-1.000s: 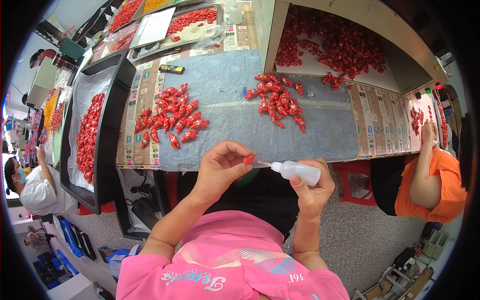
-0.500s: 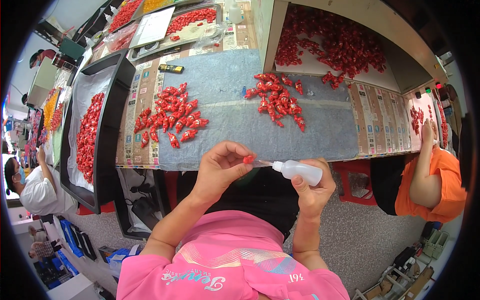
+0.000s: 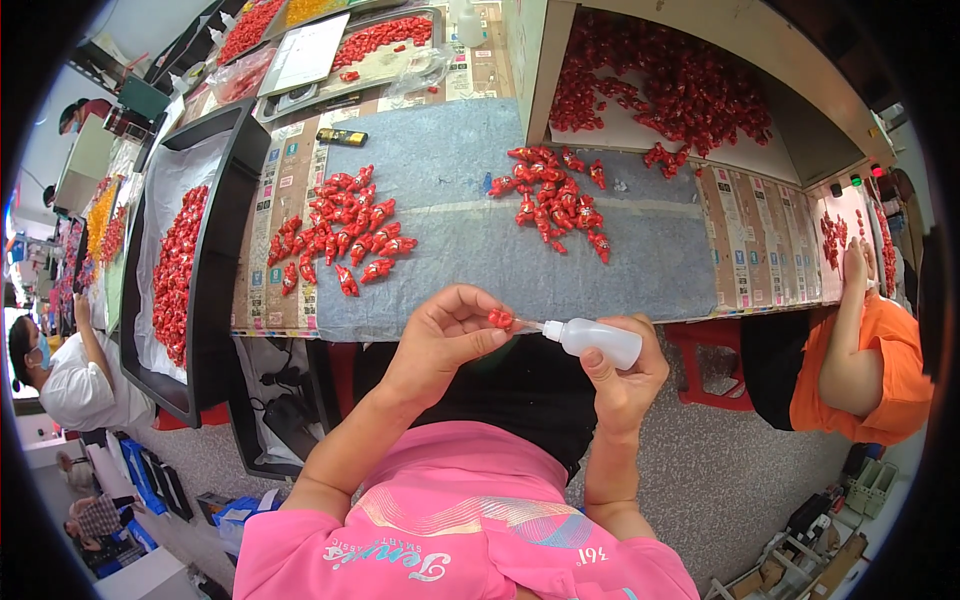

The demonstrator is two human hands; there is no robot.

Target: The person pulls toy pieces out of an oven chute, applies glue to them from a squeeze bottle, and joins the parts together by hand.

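A: How far along does this look?

B: Midway through one piece, I'd judge. The left hand [image 3: 450,335] pinches a red piece [image 3: 500,318] in its fingertips, held up by the middle of the near edge of the tabletop [image 3: 740,245].

A: And the right hand [image 3: 628,375]?

B: Wrapped around a white bottle [image 3: 603,343], thumb on its side, the thin tip aimed at the piece. Whether tip and piece touch is too small to tell.

A: So that piece isn't finished?

B: I'd say not, with the bottle at it and the piece not set down.

A: What about the rest?

B: Two loose piles lie on the cloth side of the tabletop: the left pile [image 3: 345,225] toward the left edge, the right pile [image 3: 555,200] farther back, in front of the box [image 3: 520,70] at the far edge. A big heap [image 3: 690,90] fills much of that box, and the black tray [image 3: 228,230] along the left edge holds plenty of red pieces too.

A: Which are done?

B: I can't tell; nothing visible marks finished from unfinished. If either pile is waiting, dozens remain, so this piece is a small share.
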